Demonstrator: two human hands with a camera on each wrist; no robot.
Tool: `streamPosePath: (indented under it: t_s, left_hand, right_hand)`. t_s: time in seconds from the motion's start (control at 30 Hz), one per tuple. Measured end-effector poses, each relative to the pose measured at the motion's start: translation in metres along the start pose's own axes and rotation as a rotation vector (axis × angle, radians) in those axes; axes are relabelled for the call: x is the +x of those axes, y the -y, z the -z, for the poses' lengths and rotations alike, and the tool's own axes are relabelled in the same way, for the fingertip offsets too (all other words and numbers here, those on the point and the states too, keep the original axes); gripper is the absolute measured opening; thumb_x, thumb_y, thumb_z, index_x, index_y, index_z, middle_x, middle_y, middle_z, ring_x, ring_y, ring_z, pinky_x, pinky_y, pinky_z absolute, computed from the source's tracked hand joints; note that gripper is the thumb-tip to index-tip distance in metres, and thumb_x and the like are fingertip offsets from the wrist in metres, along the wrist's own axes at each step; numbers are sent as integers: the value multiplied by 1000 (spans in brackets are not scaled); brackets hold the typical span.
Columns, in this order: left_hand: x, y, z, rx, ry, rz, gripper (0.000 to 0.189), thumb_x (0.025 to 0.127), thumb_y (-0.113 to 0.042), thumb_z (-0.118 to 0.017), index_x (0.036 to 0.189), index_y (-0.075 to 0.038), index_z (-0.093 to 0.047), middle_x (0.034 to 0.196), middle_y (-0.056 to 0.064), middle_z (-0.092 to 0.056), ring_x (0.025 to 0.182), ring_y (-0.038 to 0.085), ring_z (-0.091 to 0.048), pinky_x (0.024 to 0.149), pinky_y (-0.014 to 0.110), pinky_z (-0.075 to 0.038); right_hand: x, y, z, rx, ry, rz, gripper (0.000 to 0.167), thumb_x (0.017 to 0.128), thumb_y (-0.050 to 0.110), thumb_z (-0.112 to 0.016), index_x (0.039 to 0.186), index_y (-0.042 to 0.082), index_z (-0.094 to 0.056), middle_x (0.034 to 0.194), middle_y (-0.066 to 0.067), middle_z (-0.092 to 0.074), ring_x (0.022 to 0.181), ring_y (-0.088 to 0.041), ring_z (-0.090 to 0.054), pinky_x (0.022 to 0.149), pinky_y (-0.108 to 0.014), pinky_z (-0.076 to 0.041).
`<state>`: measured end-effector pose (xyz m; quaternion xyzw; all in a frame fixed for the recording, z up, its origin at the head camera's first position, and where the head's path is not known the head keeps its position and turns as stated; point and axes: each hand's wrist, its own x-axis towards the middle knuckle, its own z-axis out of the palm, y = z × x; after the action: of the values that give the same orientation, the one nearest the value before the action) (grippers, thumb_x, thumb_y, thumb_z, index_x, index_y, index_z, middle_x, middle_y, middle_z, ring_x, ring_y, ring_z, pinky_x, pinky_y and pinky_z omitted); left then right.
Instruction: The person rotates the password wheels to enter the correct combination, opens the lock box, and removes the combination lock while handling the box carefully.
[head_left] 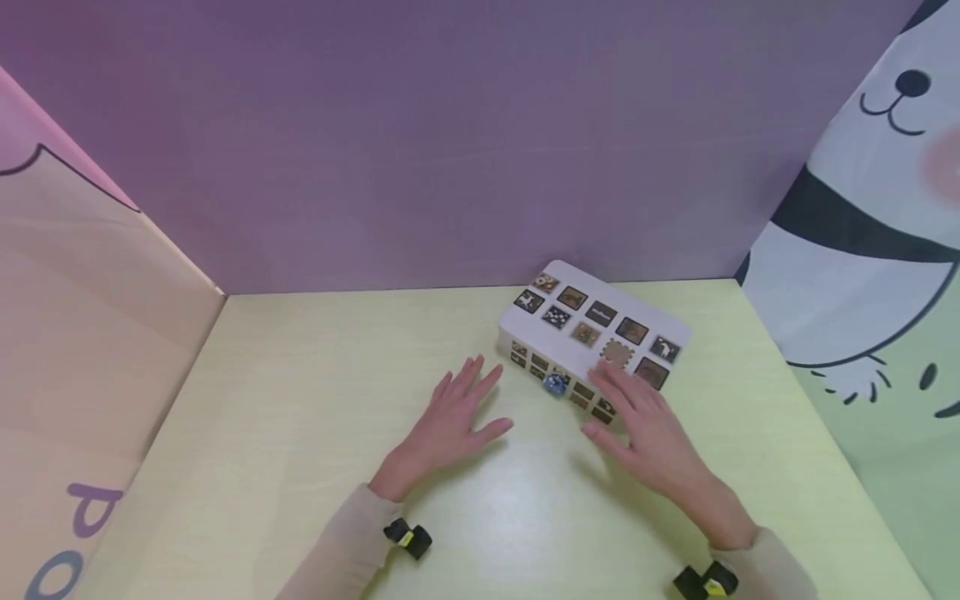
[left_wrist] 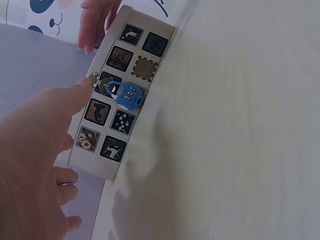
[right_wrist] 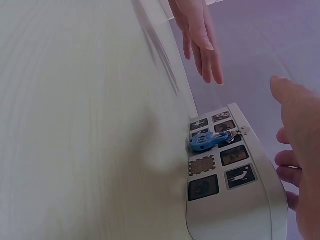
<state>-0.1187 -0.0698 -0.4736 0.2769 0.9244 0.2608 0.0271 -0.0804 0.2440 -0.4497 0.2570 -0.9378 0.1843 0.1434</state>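
Note:
A white box point(head_left: 600, 292) with rows of small square pictures on its lid and side sits at an angle near the table's back edge. From the latch on its front side hangs a blue combination padlock point(right_wrist: 201, 141), its number dials showing in both wrist views. My left hand point(head_left: 446, 421) is over the table to the left of the box, fingers spread, holding nothing. My right hand point(head_left: 648, 425) reaches over the box's near right corner, its fingers straight and overlapping the lid in the head view, with nothing gripped.
The pale wooden table point(head_left: 315, 375) meets a purple wall panel point(head_left: 450, 150) right behind the box. Printed panels stand along both sides, a beige one point(head_left: 75, 333) on the left and one with a cartoon animal point(head_left: 862, 267) on the right.

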Motion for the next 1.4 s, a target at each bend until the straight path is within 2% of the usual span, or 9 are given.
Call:
streamPosePath:
  t_s: [0.17,0.33,0.43,0.63,0.73,0.83,1.2,1.4]
  left_hand:
    - [2,-1,0,-20,-6,-7,80,101,-58,-54,163,-13,-29,169,21,-20,157,38,-17,125,61,-16]
    - [4,-1,-1,-49,-12,-3,77,101,-54,-58,160,-10,-35,167,21,-27,156,36,-22,125,59,-20]
    - [4,-2,-2,-79,-10,16,75,101,-51,-60,159,-9,-38,166,20,-30,155,36,-26,125,58,-22]
    - [6,-3,-3,-104,-14,29,70,101,-47,-62,157,-9,-42,164,18,-35,151,37,-34,123,55,-27]
    - [8,-4,-3,-107,-16,25,66,102,-45,-62,155,-9,-45,163,17,-38,149,37,-38,123,54,-30]
    - [10,-5,-4,-109,-13,21,63,102,-44,-63,152,-9,-49,161,17,-41,147,37,-41,121,54,-32]
    - [17,-8,-9,-105,-3,-6,59,102,-44,-61,150,-10,-52,157,16,-47,144,35,-46,120,53,-35]
    - [21,-11,-11,-128,6,-1,60,103,-44,-60,150,-9,-50,157,13,-47,144,33,-46,120,52,-35]
  right_hand:
    - [1,3,-4,3,-29,46,71,104,54,-50,149,-1,-48,157,-21,-43,141,-43,-43,116,-64,-32]
    - [2,7,-7,22,-29,88,67,104,51,-52,147,0,-51,155,-20,-46,140,-42,-46,115,-63,-34]
    - [2,9,-11,27,-34,127,63,105,50,-51,145,1,-54,154,-20,-48,139,-40,-47,117,-60,-33]
    - [3,12,-19,41,-93,203,59,107,47,-47,139,-2,-58,149,-22,-53,135,-41,-51,123,-52,-28]
    - [3,14,-22,65,-96,221,56,107,44,-48,138,-1,-59,148,-21,-54,134,-40,-52,124,-51,-27]
    - [4,16,-24,78,-75,231,52,103,38,-58,138,0,-60,148,-21,-54,136,-40,-51,122,-53,-30]
    - [0,20,-38,73,-7,198,56,99,35,-65,140,-2,-57,152,-22,-49,138,-41,-49,112,-61,-41]
    - [-2,22,-43,89,17,121,63,94,28,-72,143,-5,-52,152,-26,-48,136,-43,-51,111,-60,-42]
